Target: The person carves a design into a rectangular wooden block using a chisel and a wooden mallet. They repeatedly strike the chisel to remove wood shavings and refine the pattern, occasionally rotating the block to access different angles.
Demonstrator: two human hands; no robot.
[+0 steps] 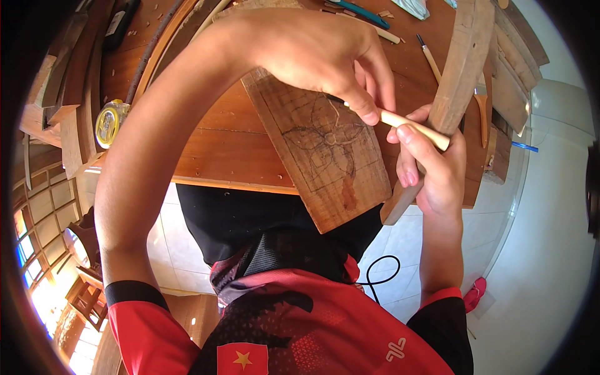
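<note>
My left hand (337, 65) arches over a wooden board (287, 125), its thumb and fingers closed at the near end of a pale round-handled tool (409, 125) whose tip is hard to see, over the board. A pencilled flower (328, 140) is drawn on the board, with a lighter line near its top. My right hand (437, 162) is closed around a long squared wooden bar (462, 56), which runs diagonally past the board's right side; my right thumb also rests against the tool's pale handle.
On the wooden workbench (206, 150) are a tape measure (111, 125), a flat brush (480, 112), slim tools (428, 53) and several offcuts along both sides (69, 87). A dark cable (382, 269) and a pink sandal (475, 294) lie on the tiled floor.
</note>
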